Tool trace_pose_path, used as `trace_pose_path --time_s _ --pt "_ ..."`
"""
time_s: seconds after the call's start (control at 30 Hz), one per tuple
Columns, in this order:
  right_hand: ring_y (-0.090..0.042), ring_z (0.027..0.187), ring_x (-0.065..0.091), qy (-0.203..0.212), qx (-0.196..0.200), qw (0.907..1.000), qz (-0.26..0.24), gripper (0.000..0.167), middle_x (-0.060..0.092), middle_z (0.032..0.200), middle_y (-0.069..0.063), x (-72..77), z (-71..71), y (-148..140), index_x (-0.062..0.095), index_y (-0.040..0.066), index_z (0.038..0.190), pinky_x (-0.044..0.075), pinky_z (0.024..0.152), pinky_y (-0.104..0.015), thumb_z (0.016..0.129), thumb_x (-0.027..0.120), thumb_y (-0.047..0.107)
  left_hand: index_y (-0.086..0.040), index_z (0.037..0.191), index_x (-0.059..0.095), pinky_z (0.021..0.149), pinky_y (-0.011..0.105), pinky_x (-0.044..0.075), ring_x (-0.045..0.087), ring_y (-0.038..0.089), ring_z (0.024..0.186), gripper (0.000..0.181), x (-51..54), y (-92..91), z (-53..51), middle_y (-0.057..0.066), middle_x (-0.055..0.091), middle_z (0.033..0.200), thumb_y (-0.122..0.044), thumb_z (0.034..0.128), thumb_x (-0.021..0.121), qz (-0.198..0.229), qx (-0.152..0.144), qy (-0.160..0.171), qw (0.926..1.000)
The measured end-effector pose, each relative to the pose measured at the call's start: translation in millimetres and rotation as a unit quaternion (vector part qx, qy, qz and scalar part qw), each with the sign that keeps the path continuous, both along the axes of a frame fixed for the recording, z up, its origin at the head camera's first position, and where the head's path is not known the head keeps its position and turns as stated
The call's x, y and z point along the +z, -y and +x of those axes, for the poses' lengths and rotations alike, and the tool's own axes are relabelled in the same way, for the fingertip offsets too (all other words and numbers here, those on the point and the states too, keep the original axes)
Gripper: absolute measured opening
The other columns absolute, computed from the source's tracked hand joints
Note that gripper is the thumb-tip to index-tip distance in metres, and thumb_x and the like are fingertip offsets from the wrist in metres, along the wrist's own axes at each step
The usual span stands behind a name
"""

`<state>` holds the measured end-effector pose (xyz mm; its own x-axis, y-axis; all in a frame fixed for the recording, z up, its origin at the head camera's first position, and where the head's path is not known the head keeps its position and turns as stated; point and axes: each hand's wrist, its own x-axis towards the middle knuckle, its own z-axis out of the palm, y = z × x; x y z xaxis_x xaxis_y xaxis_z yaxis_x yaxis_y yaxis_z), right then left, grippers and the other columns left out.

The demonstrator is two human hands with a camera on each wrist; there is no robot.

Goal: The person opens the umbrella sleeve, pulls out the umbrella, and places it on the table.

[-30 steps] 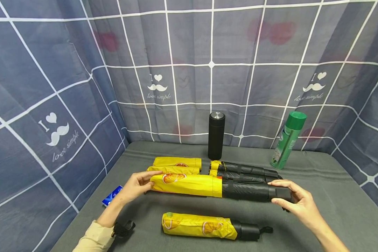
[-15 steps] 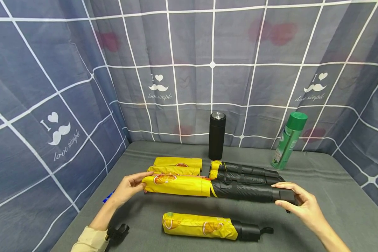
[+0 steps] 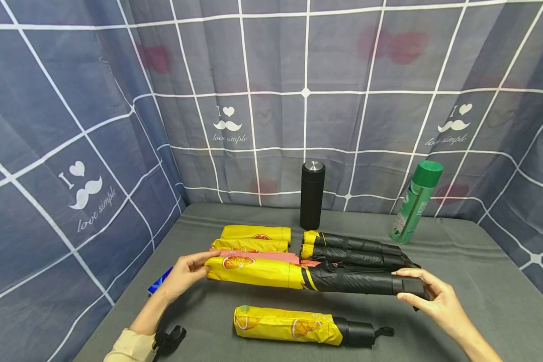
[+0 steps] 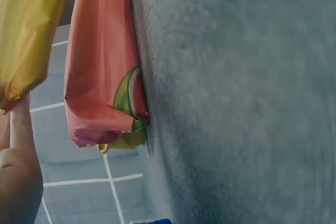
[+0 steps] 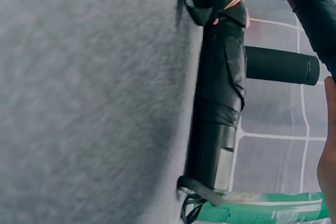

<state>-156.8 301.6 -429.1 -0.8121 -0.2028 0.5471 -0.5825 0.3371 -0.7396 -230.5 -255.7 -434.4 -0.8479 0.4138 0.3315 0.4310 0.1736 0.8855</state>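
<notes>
My left hand (image 3: pixel 183 275) pinches the yellow end of a folded umbrella (image 3: pixel 262 273) with an orange-slice print; my right hand (image 3: pixel 439 301) grips its black handle at the other end. Both wrist views show this umbrella (image 4: pixel 26 35) (image 5: pixel 312 14) raised off the cloth, with parts of my left hand (image 4: pixel 18 171) and right hand (image 5: pixel 329 156). Behind it lies a pink umbrella (image 3: pixel 258 255), whose watermelon print shows in the left wrist view (image 4: pixel 102 56). Another yellow umbrella (image 3: pixel 289 324) with a black handle lies nearer the front.
More yellow-and-black folded umbrellas (image 3: pixel 255 232) lie side by side behind the pink one. A black bottle (image 3: pixel 312 196) and a green spray can (image 3: pixel 416 203) stand at the back. A blue packet (image 3: pixel 160 281) lies left on the grey cloth (image 3: pixel 488 281).
The held umbrella has moved left, then slightly toward the front, and more of the pink umbrella shows behind it. Both hands have kept their holds; the front umbrella has stayed put.
</notes>
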Motion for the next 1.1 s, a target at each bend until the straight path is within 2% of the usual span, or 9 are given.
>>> trace_pose_path --time_s 0.23,0.5,0.63,0.73,0.87,0.93,1.0,1.1 --pt "-0.005 0.085 0.057 -0.006 -0.014 0.9997 0.019 0.045 0.062 0.112 0.003 -7.0 1.5 -7.3 0.06 -0.005 0.113 0.044 0.056 -0.024 0.071 0.071 -0.017 0.009 0.128 0.053 0.075 0.024 0.052 0.059 0.007 0.099 0.038 -3.8 0.5 2.9 0.025 0.054 0.126 0.003 0.0914 0.057 -0.026 0.03 0.009 0.9992" --pt "-0.004 0.101 0.056 -0.018 -0.02 0.9986 0.045 0.046 0.063 0.11 -0.003 -11.7 -3.2 -12.4 0.062 -0.002 0.113 0.043 0.07 -0.016 0.071 0.073 -0.015 0.01 0.127 0.053 0.071 0.023 0.051 0.056 0.005 0.091 0.039 -8.7 0.4 4.1 0.03 0.054 0.122 0.008 0.0885 0.057 -0.048 0.009 -0.007 0.9988" --pt "-0.004 0.1 0.057 0.011 -0.031 0.9981 0.052 0.043 0.064 0.11 -0.001 -16.9 -5.2 -16.1 0.062 0.001 0.114 0.044 0.073 -0.015 0.073 0.074 -0.01 0.01 0.125 0.055 0.076 0.022 0.05 0.056 0.004 0.097 0.038 -12.2 1.1 4.4 0.028 0.056 0.122 0.006 0.0876 0.06 -0.06 0.009 -0.017 0.998" --pt "-0.001 0.098 0.057 0.045 -0.049 0.9958 0.063 0.04 0.065 0.11 0.001 -21.1 -5.2 -19.8 0.063 0.005 0.115 0.044 0.074 -0.014 0.077 0.075 -0.002 0.006 0.124 0.058 0.083 0.019 0.046 0.054 0.005 0.105 0.037 -14.0 1.8 5.3 0.023 0.058 0.121 0.002 0.087 0.063 -0.084 0.024 -0.029 0.9958" --pt "0.005 0.1 0.054 0.06 -0.082 0.9891 0.106 0.039 0.066 0.108 0.004 -27.2 -4.8 -25.2 0.066 0.012 0.114 0.041 0.077 -0.009 0.077 0.078 0.008 0.001 0.124 0.06 0.089 0.019 0.043 0.053 0.012 0.111 0.038 -13.4 1.4 7.2 0.016 0.06 0.121 -0.002 0.0865 0.066 -0.117 0.045 -0.038 0.9914" --pt "0.006 0.1 0.054 0.049 -0.094 0.9863 0.126 0.04 0.066 0.106 0.004 -30.1 -6.0 -27.6 0.068 0.014 0.112 0.039 0.078 -0.007 0.075 0.08 0.011 0.001 0.124 0.061 0.089 0.02 0.043 0.053 0.015 0.112 0.038 -12.2 0.6 8.4 0.015 0.06 0.121 -0.003 0.0865 0.066 -0.127 0.048 -0.042 0.9898" --pt "0.008 0.099 0.053 0.026 -0.107 0.9826 0.15 0.041 0.066 0.104 0.006 -32.7 -7.7 -29.3 0.069 0.018 0.11 0.037 0.08 -0.005 0.072 0.082 0.015 0.003 0.122 0.061 0.09 0.023 0.044 0.054 0.019 0.111 0.038 -6.0 -3.1 12.9 0.017 0.06 0.12 0.0 0.0852 0.067 -0.141 0.053 -0.055 0.987" --pt "0.008 0.097 0.054 -0.022 -0.113 0.9785 0.171 0.043 0.066 0.1 0.008 -37.1 -11.3 -30.8 0.07 0.02 0.106 0.035 0.081 -0.005 0.066 0.086 0.015 0.002 0.123 0.061 0.091 0.022 0.043 0.054 0.022 0.112 0.04 -4.5 -2.8 14.6 0.014 0.06 0.121 -0.007 0.0849 0.07 -0.162 0.057 -0.072 0.9825"
